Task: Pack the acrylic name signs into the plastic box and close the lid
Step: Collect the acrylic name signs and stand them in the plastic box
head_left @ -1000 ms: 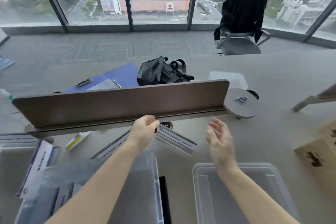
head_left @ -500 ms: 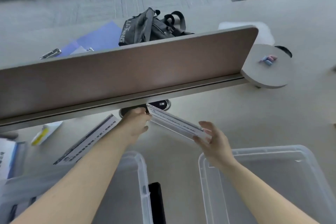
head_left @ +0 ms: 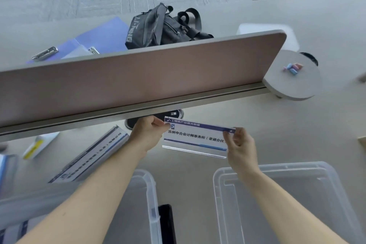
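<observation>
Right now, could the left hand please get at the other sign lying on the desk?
Probably not yet: the left hand grips the held sign. The lying sign sits close beside it, nothing between.

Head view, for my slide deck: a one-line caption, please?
Both hands, left hand and right hand, hold an acrylic name sign above the desk, near an open plastic box.

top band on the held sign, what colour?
Dark blue with white text, across the held sign; head view shows it.

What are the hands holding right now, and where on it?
One acrylic name sign, held above the desk by its two short ends: left hand pinches the left end, right hand the right end.
</observation>
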Available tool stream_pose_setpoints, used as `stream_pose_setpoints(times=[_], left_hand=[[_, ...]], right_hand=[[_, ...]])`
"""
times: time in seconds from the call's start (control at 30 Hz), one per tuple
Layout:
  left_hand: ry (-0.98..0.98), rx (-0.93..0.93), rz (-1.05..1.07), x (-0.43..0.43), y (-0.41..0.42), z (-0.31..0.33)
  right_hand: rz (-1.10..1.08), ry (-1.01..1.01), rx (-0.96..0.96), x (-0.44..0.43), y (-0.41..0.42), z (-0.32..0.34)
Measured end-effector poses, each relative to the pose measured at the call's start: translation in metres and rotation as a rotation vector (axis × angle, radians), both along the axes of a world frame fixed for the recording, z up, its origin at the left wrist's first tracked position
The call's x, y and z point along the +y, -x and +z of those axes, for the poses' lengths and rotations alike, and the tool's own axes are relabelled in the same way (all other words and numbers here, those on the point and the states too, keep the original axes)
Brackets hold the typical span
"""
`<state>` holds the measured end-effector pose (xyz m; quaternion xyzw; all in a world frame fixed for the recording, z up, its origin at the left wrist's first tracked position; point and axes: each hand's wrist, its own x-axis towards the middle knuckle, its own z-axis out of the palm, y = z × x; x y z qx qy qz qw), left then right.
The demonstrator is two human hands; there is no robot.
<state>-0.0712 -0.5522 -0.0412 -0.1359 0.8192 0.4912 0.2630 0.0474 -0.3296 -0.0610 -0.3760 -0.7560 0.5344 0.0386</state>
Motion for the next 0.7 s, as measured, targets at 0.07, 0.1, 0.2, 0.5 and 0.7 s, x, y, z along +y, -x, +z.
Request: stream_pose_setpoints(times=[0.07,0.1,0.2,0.5,0.7], left_hand=[[-0.008,0.072,-0.028,-0.001,-0.005,0.01],[-0.014,0.121,-0.04,0.0,-0.008,0.016],[-0.12,0.22,-0.019,0.003,-0.018,0.034],[-0.429,0.173,0.135,-0.024,-0.049,0.145],[-0.15,0.087,-0.167,-0.145,-0.099,0.232]], right_hand=[[-0.016,-0.008,-0.007,0.004,0.0,0.012],[-0.021,-0.007,-0.015,0.006,0.0,0.018],[-0.07,0.108,-0.049,0.013,0.002,0.04],[0.091,0.366,0.013,0.006,-0.013,0.147],[0.565,0.238,0.185,-0.07,-0.01,0.22]])
